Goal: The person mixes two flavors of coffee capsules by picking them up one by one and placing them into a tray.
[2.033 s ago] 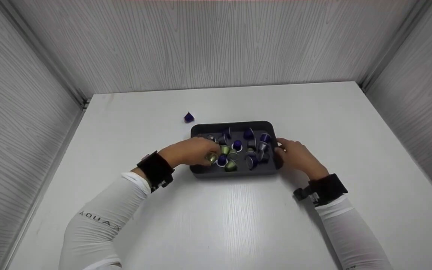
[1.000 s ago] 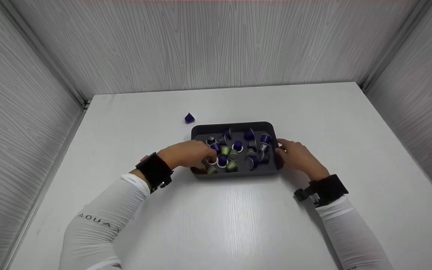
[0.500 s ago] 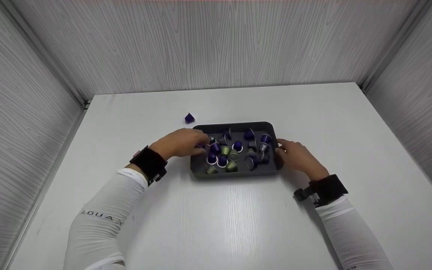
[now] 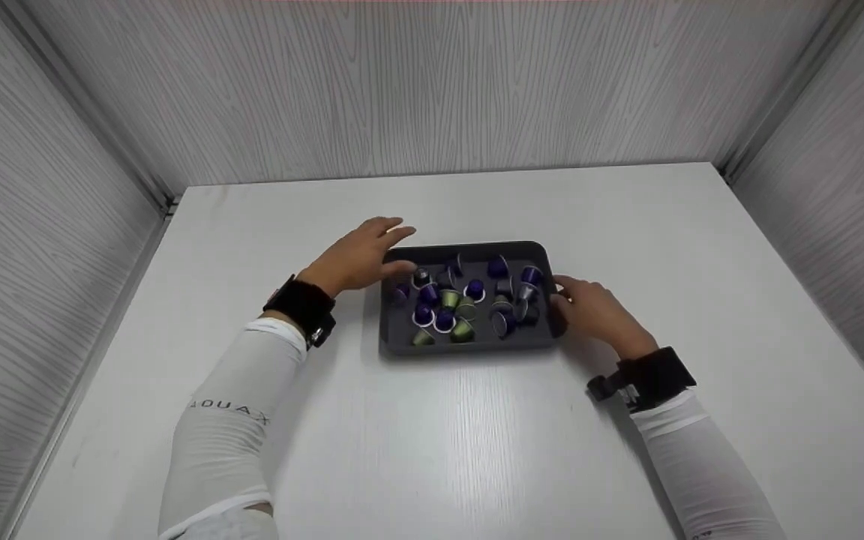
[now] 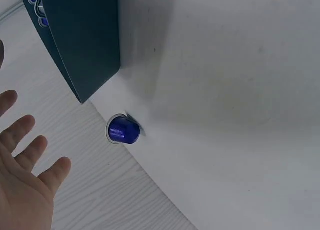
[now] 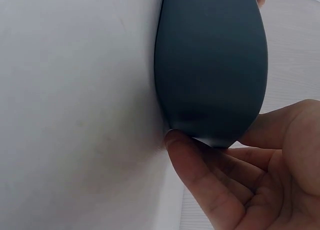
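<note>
A dark grey rectangular tray (image 4: pixel 469 349) on the white table holds several coffee capsules, purple, dark, silvery and green, such as a green capsule (image 4: pixel 462 331) near its front wall. My left hand (image 4: pixel 357 255) is above the tray's back left corner, fingers spread and nothing held. In the left wrist view a loose purple capsule (image 5: pixel 124 130) lies on the table beyond the fingertips; in the head view the hand hides it. At the tray's right end my right hand (image 4: pixel 593 311) grips the wall, thumb at the rim and fingers curled against the outside, as the right wrist view shows.
The white table (image 4: pixel 432 450) is bounded by a grey wood-grain panel (image 4: pixel 432 90) at the back and similar panels on both sides. Dark camera bands sit on both wrists.
The left hand has withdrawn from among the capsules in the tray, leaving a purple one at its left end, then moved back with fingers spreading. The right hand stays at the tray.
</note>
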`<state>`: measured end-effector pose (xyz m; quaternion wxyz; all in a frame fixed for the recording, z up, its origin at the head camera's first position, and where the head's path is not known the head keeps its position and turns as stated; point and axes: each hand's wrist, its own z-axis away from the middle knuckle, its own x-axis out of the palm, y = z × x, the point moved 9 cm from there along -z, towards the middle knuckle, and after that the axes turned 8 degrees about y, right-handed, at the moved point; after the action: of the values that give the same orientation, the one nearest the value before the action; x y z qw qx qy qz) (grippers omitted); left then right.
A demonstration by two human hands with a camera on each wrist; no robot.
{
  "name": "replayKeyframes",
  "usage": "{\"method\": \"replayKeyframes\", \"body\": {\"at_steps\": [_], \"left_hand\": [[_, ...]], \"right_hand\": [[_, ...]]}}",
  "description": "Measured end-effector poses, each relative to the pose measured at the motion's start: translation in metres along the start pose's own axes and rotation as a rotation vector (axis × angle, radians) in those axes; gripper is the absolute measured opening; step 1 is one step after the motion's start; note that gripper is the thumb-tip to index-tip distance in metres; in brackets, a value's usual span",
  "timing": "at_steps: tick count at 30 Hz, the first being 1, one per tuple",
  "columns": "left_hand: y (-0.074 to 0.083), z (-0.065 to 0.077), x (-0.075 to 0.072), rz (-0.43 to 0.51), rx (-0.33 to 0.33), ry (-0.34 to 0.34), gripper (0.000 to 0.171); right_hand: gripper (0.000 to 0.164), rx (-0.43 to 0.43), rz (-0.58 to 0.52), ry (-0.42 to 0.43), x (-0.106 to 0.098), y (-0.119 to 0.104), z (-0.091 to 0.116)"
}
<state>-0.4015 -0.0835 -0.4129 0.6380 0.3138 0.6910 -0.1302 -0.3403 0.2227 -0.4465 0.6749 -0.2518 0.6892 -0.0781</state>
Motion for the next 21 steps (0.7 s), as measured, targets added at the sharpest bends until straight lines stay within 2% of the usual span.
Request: {"method": "replayKeyframes", "body": {"at_steps": [10,18,21], "left_hand": [[-0.033,-0.014,0.016,0.115,-0.193,-0.086,0.076],[-0.056,-0.018,0.017,0.189,-0.295,-0.119,0.072],[-0.06,-0.021,0.02,0.196,-0.301,-0.14,0.073]], "right_hand": [[0.044,-0.004,-0.004,0.002,0.0,0.0,0.001],[0.045,-0.006,-0.002,0.003,0.001,-0.002,0.002],[0.045,-0.006,-0.008,0.001,0.002,-0.002,0.003]]}}
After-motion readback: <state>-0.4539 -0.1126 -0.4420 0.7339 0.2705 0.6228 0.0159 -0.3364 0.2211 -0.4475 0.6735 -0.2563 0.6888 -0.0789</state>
